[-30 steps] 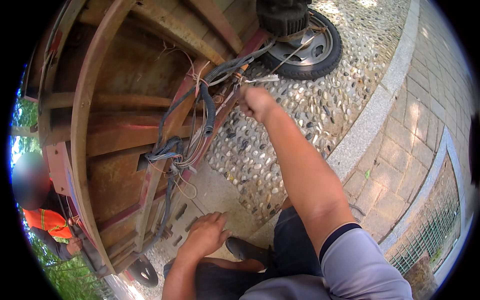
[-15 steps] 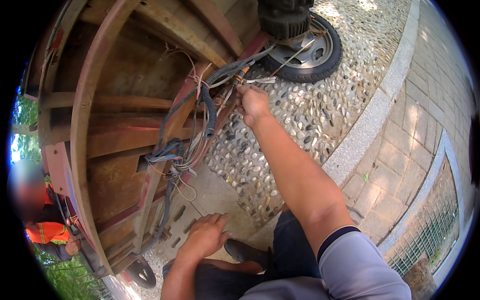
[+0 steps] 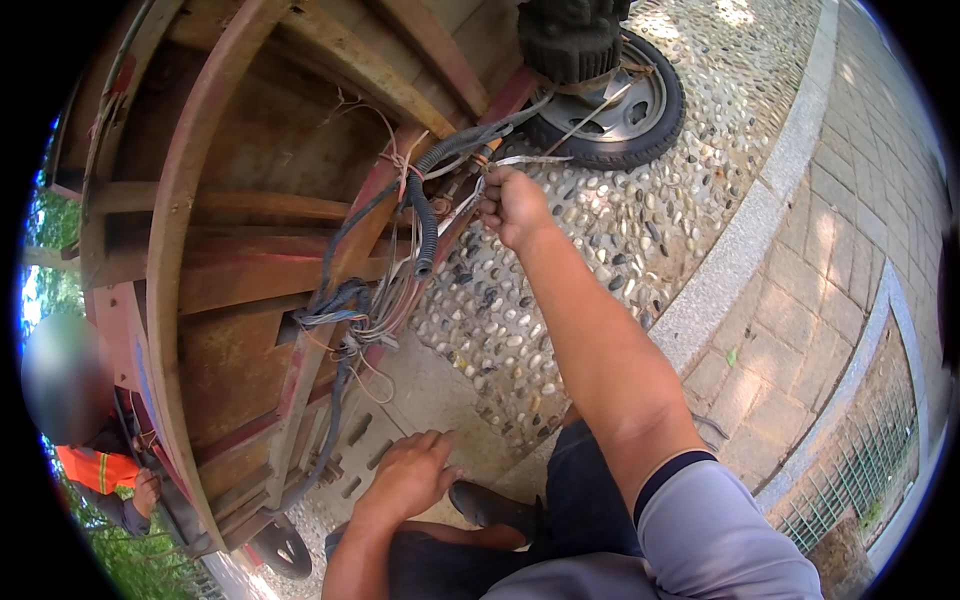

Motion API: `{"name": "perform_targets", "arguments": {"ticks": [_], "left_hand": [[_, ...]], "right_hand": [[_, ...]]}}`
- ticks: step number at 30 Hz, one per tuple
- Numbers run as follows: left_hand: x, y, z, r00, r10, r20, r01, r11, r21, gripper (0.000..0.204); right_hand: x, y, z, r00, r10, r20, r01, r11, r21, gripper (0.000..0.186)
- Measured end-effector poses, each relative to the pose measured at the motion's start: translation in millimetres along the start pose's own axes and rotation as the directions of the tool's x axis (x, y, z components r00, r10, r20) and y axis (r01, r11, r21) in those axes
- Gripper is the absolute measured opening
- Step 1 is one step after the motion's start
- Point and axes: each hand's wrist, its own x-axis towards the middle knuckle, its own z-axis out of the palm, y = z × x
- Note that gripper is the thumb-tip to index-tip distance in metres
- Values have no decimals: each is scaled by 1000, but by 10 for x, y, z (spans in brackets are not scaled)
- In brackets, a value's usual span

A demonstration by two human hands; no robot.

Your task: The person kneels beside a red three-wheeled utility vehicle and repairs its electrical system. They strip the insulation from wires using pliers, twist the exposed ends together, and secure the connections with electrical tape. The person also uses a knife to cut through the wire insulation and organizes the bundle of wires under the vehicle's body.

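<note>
My right hand [image 3: 517, 207] is closed beside the rusty red frame [image 3: 365, 240] of a vehicle tipped on its side. Its fingers pinch a thin white strip [image 3: 463, 212]; the fingertips are partly hidden. Another white end [image 3: 535, 159] sticks out past the hand toward the wheel. Just left of the fingers, a black corrugated conduit [image 3: 425, 235] and a bundle of loose wires [image 3: 355, 325] run along the frame. My left hand [image 3: 410, 475] hangs over my knee, fingers loosely bent and apart, holding nothing.
A spoked wheel [image 3: 630, 115] and a dark motor-like housing [image 3: 570, 45] stand at the top. Pebbled paving [image 3: 590, 270] meets a stone kerb [image 3: 730, 250] on the right. At far left, a person in an orange vest [image 3: 95, 467] is beside the frame's edge.
My right hand has shifted slightly right and down, and more of the white strip shows left of it. My left hand keeps its place. The person at far left has moved a little.
</note>
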Motion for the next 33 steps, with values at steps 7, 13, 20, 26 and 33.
{"name": "perform_targets", "arguments": {"ticks": [7,13,20,26,33], "left_hand": [[-14,-42,41,999,20,-27,-20,1000,5,53],[1,-6,9,1000,26,-18,-26,1000,12,53],[14,-19,35,999,29,-22,-29,1000,10,53],[6,-23,53,999,27,-30,-26,1000,17,53],[9,-20,47,1000,16,-11,-16,1000,16,52]], "right_hand": [[19,72,-154,998,14,-58,-15,1000,-14,4],[30,82,-143,996,74,55,-78,994,81,6],[42,105,-63,990,118,79,-131,972,197,8],[55,120,-26,986,126,109,-147,964,222,12],[74,145,-40,988,101,120,-132,949,285,12]]}}
